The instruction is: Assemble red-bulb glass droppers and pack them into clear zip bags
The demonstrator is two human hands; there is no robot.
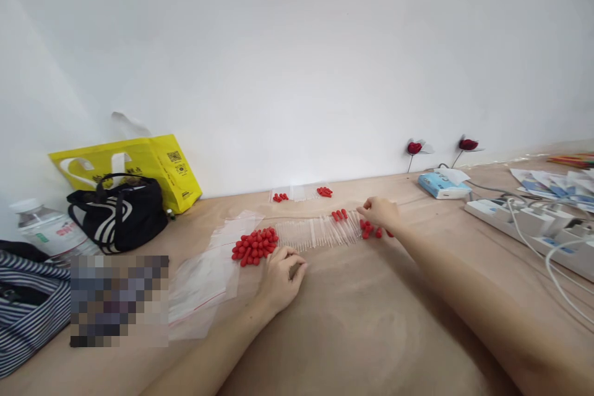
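Note:
Just right of a heap of red bulb-shaped pieces point(255, 246), my left hand point(282, 278) rests near the table, fingers curled with thumb and forefinger tips together. Anything in that pinch is hidden. My right hand point(381, 213) reaches to the right end of a row of thin clear sticks point(320, 232), its fingertips pinched; what they hold cannot be made out. A few red pieces point(340, 215) lie across the top of the row. Several more loose red pieces point(366, 229) sit under and beside my right hand.
Clear plastic bags point(204, 284) spread left of the heap. Near the wall lies another clear bag point(299, 192) with red pieces. A black bag point(123, 213), yellow bag point(134, 154) and bottle point(51, 232) stand left. Right are tissues point(440, 185) and a power strip point(533, 229) with cables.

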